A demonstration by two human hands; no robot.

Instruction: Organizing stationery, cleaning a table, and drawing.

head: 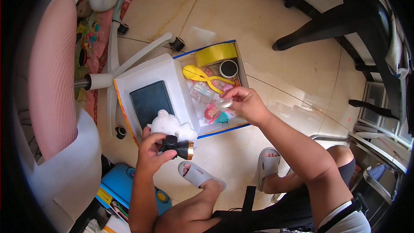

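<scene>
In my left hand (pixel 155 150) are a black headlamp (pixel 178 148) with a gold-coloured rim and, just above it, a small white plush toy (pixel 169 125). My right hand (pixel 247 103) pinches a small round clear and silvery object (pixel 224 103) over an open cardboard box (pixel 223 132). Inside the box lie a roll of yellow tape (pixel 216 54), a yellow plastic scoop tong (pixel 197 73), a round black-topped item (pixel 228 68), small clear packages (pixel 201 92) and a red-haired doll figure (pixel 212 112). A dark flat tablet-like panel (pixel 152 102) rests on the box's white lid (pixel 126 81).
A chair with a pink cushion (pixel 53 77) and a wheeled base (pixel 142 53) stands at the left. Below it is a blue case (pixel 119 181). Black furniture legs (pixel 310 32) are at the upper right. My slippered feet (pixel 200 176) flank the floor before the box.
</scene>
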